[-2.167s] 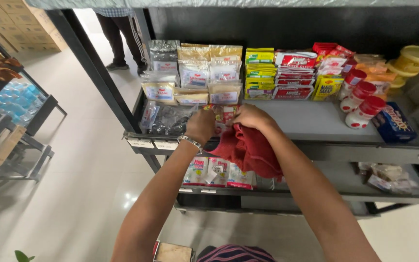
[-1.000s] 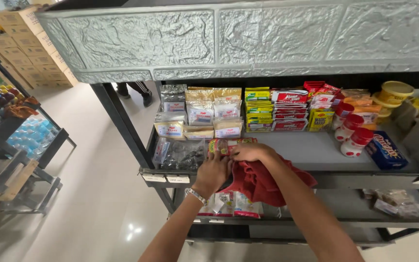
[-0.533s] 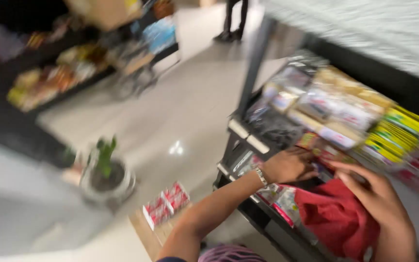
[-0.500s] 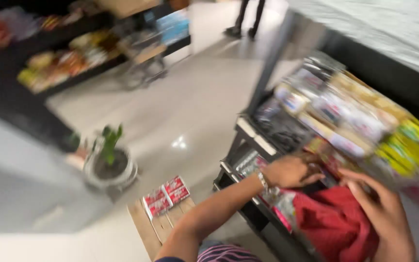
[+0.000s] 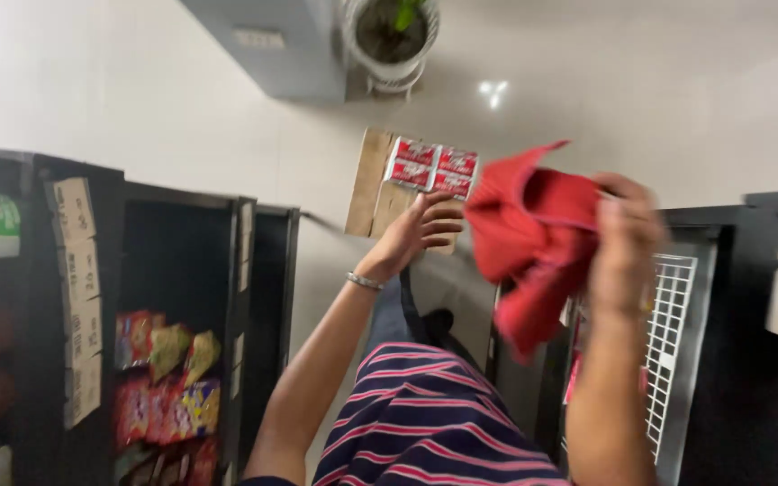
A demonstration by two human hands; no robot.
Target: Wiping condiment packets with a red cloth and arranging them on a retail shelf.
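Holding a red cloth (image 5: pixel 533 238) up in the right hand (image 5: pixel 623 238): fingers closed on its upper right edge, rest of the cloth bunched and hanging down to the left and below the hand. Image is motion-blurred there, so the exact grip isn't clear.

Left hand (image 5: pixel 420 232) is stretched down toward the floor, fingers loosely spread and half open, nothing gripped. Fingertips are at the near edge of two red-and-white packets (image 5: pixel 432 166) lying side by side on a flat piece of cardboard (image 5: pixel 373 184); cannot tell if they touch. Silver bracelet (image 5: pixel 364 282) on that wrist.

Cloth is in mid-air, just right of the left hand, above the floor and in front of a white wire rack (image 5: pixel 673 342).

Left side: dark shelf unit (image 5: pixel 182 297) with colourful snack bags (image 5: pixel 168 382) low down and paper tags on its edge. Potted plant (image 5: pixel 389 36) on the pale floor beyond the cardboard. Striped shirt (image 5: pixel 434 423) at the bottom of view.
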